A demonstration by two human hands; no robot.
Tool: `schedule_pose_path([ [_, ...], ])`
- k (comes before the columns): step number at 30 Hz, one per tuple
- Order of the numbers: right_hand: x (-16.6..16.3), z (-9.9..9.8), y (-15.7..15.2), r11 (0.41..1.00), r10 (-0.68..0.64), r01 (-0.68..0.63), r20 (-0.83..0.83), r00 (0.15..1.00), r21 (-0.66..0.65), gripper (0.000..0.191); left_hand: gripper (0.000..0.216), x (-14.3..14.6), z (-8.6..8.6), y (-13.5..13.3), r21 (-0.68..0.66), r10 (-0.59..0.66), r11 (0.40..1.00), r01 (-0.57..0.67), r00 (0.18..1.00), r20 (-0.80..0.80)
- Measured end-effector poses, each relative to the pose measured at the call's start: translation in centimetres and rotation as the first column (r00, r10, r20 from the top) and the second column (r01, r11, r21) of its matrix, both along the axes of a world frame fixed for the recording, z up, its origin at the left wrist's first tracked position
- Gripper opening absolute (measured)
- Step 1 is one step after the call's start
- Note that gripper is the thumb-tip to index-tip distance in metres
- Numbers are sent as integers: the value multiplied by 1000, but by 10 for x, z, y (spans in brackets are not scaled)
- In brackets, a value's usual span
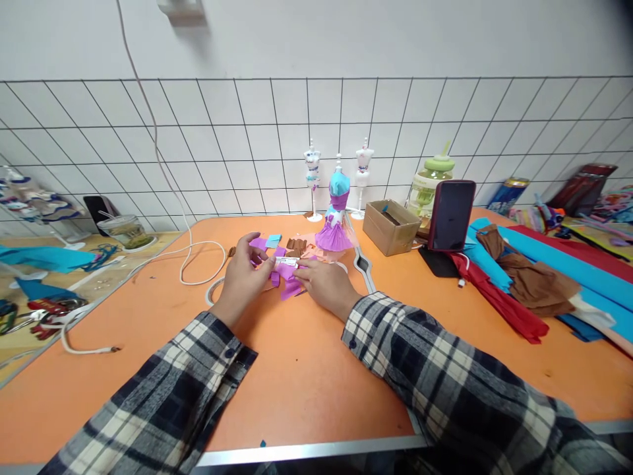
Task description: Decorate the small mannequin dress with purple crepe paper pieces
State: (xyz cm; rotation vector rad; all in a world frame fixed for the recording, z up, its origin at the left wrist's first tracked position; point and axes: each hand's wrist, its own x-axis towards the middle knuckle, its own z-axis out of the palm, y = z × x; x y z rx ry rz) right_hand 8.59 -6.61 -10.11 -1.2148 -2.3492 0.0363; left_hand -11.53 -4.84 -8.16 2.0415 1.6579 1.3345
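The left hand (244, 274) is curled, with its thumb at the left end of a small white item (287, 261); the right hand (326, 284) extends its fingertips to the opposite end. The images do not establish whether either hand grasps the item. Purple scraps (291, 289) lie beneath the fingertips. A dressed mannequin (338, 201) stands just beyond the right hand; a cardboard box (390, 232) sits farther right.

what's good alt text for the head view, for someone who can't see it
A person's left hand and right hand meet at a small white item among purple scraps on an orange table. Behind stand three miniature dress forms, the front one in a blue and purple dress.
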Motion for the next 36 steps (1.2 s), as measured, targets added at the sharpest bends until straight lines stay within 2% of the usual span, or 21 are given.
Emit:
schedule_pose_path([
  [4, 2, 2, 1, 999, -38, 40, 61, 997, -30, 27, 60, 1, -2, 0, -69, -44, 997, 43, 999, -5],
  [8, 0, 5, -1, 996, -91, 91, 5, 996, -12, 29, 56, 3, -2, -3, -73, -183, 980, 184, 983, 10],
  [12, -1, 8, -7, 996, -49, 65, -228, 972, 63, 27, 62, 6, 0, -8, 100, -368, 929, 357, 920, 137],
  [15, 6, 8, -19, 994, 63, -20, -414, 908, 106, 23, 64, 6, 0, -10, 257, -452, 886, 386, 843, 293],
  [18, 26, 4, -34, 997, 73, -77, -537, 840, 16, 21, 61, 7, -1, -11, 356, -463, 867, 349, 828, 316],
  [20, 45, 1, -40, 982, -20, -95, -592, 806, -162, 28, 62, 10, -1, -16, 361, -492, 846, 392, 836, 244],
  [22, 65, -1, -44, 923, -149, -87, -557, 817, -375, 31, 62, 17, -1, -25, 303, -558, 812, 498, 815, 155],
  [24, 83, -1, -45, 878, -232, -16, -455, 860, -477, 32, 58, 29, -1, -37, 199, -641, 759, 619, 765, 63],
  [27, 100, 1, -46, 846, -258, 51, -323, 911, -530, 31, 58, 50, -4, -57, -9, -749, 661, 750, 659, -72],
  [29, 104, 3, -48, 841, -252, 60, -290, 923, -538, 32, 67, 63, -8, -65, -193, -797, 604, 773, 593, -120],
  [32, 107, 7, -51, 837, -237, 87, -214, 948, -540, 34, 73, 74, -15, -68, -372, -781, 618, 692, 593, -196],
  [34, 108, 11, -54, 854, -261, 178, -106, 960, -489, 31, 70, 75, -17, -64, -396, -762, 641, 657, 606, -228],
  [36, 110, 14, -56, 898, -269, 239, -32, 963, -370, 27, 67, 73, -18, -61, -384, -759, 645, 661, 610, -226],
])
